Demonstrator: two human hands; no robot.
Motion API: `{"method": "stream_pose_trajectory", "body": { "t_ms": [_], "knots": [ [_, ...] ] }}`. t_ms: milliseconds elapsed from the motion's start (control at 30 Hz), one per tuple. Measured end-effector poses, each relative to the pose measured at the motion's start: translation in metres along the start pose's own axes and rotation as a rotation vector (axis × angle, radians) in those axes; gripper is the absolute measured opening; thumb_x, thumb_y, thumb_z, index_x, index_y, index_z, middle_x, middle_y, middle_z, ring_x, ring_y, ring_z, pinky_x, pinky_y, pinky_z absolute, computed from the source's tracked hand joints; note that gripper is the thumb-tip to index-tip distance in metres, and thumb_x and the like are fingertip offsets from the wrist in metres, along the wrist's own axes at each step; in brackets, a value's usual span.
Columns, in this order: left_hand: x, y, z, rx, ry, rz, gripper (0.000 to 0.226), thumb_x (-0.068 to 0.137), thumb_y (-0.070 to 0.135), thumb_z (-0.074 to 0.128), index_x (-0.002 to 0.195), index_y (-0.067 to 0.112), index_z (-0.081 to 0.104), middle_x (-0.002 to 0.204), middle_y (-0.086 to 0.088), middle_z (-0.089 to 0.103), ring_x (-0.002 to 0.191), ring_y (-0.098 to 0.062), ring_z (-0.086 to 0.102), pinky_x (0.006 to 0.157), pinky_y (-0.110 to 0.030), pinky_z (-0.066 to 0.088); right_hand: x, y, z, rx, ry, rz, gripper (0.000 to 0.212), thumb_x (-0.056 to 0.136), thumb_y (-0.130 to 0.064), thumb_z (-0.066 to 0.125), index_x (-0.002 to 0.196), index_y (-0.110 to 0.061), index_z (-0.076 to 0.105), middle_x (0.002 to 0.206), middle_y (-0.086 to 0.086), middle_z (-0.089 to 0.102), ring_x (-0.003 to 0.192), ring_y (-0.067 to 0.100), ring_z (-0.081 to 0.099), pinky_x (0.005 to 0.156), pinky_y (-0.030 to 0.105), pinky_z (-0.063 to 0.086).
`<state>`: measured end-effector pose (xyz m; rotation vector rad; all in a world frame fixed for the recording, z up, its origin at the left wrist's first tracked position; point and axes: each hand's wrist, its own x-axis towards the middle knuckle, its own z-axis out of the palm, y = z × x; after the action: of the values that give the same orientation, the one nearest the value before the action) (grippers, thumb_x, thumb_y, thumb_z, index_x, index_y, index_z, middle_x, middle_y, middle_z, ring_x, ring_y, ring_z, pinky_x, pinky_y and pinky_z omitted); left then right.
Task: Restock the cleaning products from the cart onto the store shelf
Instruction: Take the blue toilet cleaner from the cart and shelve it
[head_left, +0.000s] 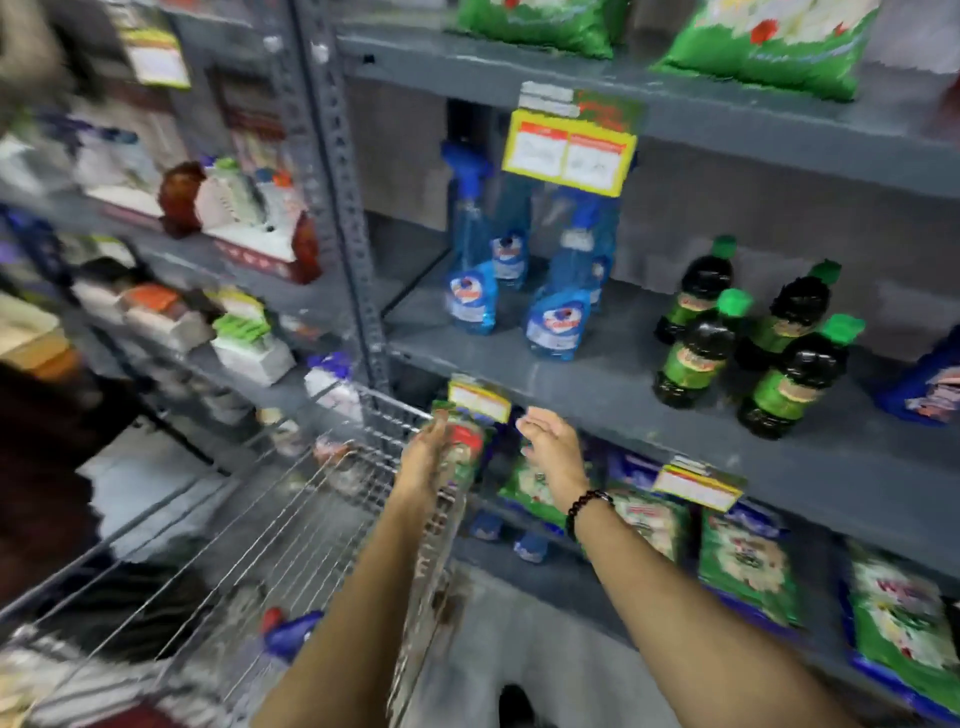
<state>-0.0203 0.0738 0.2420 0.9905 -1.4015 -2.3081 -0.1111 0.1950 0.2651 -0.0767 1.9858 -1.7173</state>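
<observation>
The wire cart (249, 551) stands at the lower left, next to the grey metal shelf (613, 410). Over the cart's far right corner, my left hand (428, 457) grips a green and red packet (465, 447), held upright; motion blur softens it. My right hand (550, 441) hangs just right of the packet, below the middle shelf's edge, fingers extended and holding nothing. A blue bottle with a red cap (291, 631) lies in the cart. On the shelf below, more green packets (748, 566) stand in a row.
The middle shelf holds blue spray bottles (556, 322) and dark bottles with green caps (696, 348), with bare room between and in front. Yellow price tags (480, 400) hang from shelf edges. Green bags (769, 47) lie on top. A slotted upright post (348, 208) divides the bays.
</observation>
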Motion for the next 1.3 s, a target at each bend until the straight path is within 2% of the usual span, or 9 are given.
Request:
{"method": "stream_pose_trajectory", "body": {
  "t_ms": [167, 300, 433, 567, 700, 800, 933, 1033, 1300],
  "knots": [
    [-0.034, -0.029, -0.122, -0.063, 0.374, -0.124, 0.036, 0.097, 0.025, 0.04, 0.125, 0.007, 0.052, 0.133, -0.015, 0.053, 0.117, -0.029, 0.053, 0.09, -0.037, 0.044, -0.005, 0.033, 0.108, -0.248, -0.302, 0.121, 0.027, 0.092, -0.012, 0.053, 0.116, -0.002, 0.059, 0.126, 0.017, 0.059, 0.115, 0.032, 0.056, 0.103, 0.048, 0.044],
    [-0.051, -0.073, -0.193, -0.148, 0.601, -0.201, 0.045, 0.098, 0.025, 0.037, 0.138, 0.004, 0.038, 0.144, -0.016, 0.043, 0.131, -0.033, 0.04, 0.105, -0.043, 0.035, -0.004, 0.088, 0.176, -0.563, -0.585, 0.344, 0.034, 0.094, -0.019, 0.047, 0.127, -0.007, 0.051, 0.136, 0.022, 0.051, 0.116, 0.035, 0.055, 0.099, 0.047, 0.046],
    [-0.051, -0.129, -0.235, -0.281, 0.719, -0.262, 0.038, 0.092, 0.032, 0.044, 0.121, 0.012, 0.055, 0.105, -0.006, 0.058, 0.083, -0.008, 0.062, 0.068, -0.014, 0.049, -0.001, 0.166, 0.226, -0.83, -0.714, 0.471, 0.038, 0.096, -0.025, 0.042, 0.128, -0.003, 0.048, 0.136, 0.019, 0.051, 0.122, 0.031, 0.05, 0.103, 0.044, 0.042],
    [-0.032, -0.202, -0.266, -0.402, 0.863, -0.413, 0.042, 0.097, 0.031, 0.038, 0.133, 0.011, 0.045, 0.138, -0.008, 0.045, 0.131, -0.029, 0.04, 0.105, -0.041, 0.032, 0.015, 0.252, 0.258, -1.016, -0.81, 0.464, 0.041, 0.097, -0.018, 0.036, 0.13, 0.005, 0.046, 0.139, 0.024, 0.047, 0.128, 0.035, 0.045, 0.104, 0.035, 0.038],
    [-0.007, -0.271, -0.28, -0.451, 0.924, -0.472, 0.027, 0.097, 0.028, 0.035, 0.092, 0.026, 0.061, 0.106, 0.006, 0.057, 0.082, -0.005, 0.057, 0.07, -0.02, 0.045, 0.031, 0.32, 0.274, -1.093, -0.812, 0.412, 0.042, 0.098, -0.026, 0.037, 0.123, 0.004, 0.052, 0.132, 0.023, 0.054, 0.121, 0.033, 0.05, 0.095, 0.032, 0.04],
    [0.008, -0.297, -0.281, -0.536, 0.959, -0.492, 0.036, 0.096, 0.028, 0.035, 0.123, 0.015, 0.055, 0.119, -0.001, 0.053, 0.106, -0.018, 0.052, 0.091, -0.031, 0.039, 0.037, 0.35, 0.276, -1.075, -0.786, 0.386, 0.042, 0.096, -0.03, 0.039, 0.107, 0.005, 0.06, 0.114, 0.026, 0.063, 0.105, 0.037, 0.06, 0.083, 0.037, 0.047],
    [0.014, -0.305, -0.273, -0.487, 0.965, -0.433, 0.027, 0.096, 0.024, 0.037, 0.1, 0.012, 0.061, 0.108, -0.009, 0.064, 0.085, -0.013, 0.065, 0.077, -0.033, 0.049, 0.036, 0.362, 0.276, -1.057, -0.828, 0.325, 0.036, 0.093, -0.027, 0.05, 0.107, 0.004, 0.061, 0.11, 0.027, 0.065, 0.101, 0.04, 0.062, 0.089, 0.049, 0.05],
    [0.009, -0.3, -0.269, -0.493, 0.962, -0.403, 0.031, 0.096, 0.015, 0.038, 0.115, -0.003, 0.054, 0.116, -0.024, 0.061, 0.093, -0.025, 0.058, 0.09, -0.041, 0.047, 0.031, 0.36, 0.272, -1.05, -0.884, 0.325, 0.031, 0.091, -0.023, 0.053, 0.107, 0.002, 0.061, 0.109, 0.025, 0.067, 0.099, 0.038, 0.064, 0.09, 0.051, 0.051],
    [-0.043, -0.227, -0.256, -0.405, 0.832, -0.297, 0.012, 0.095, 0.021, 0.047, 0.102, 0.017, 0.056, 0.086, -0.002, 0.062, 0.075, -0.017, 0.057, 0.064, -0.03, 0.046, 0.016, 0.265, 0.248, -0.813, -1.018, 0.35, 0.011, 0.09, -0.017, 0.055, 0.079, -0.018, 0.055, 0.1, 0.015, 0.062, 0.094, 0.027, 0.06, 0.088, 0.048, 0.05]
  ]
}}
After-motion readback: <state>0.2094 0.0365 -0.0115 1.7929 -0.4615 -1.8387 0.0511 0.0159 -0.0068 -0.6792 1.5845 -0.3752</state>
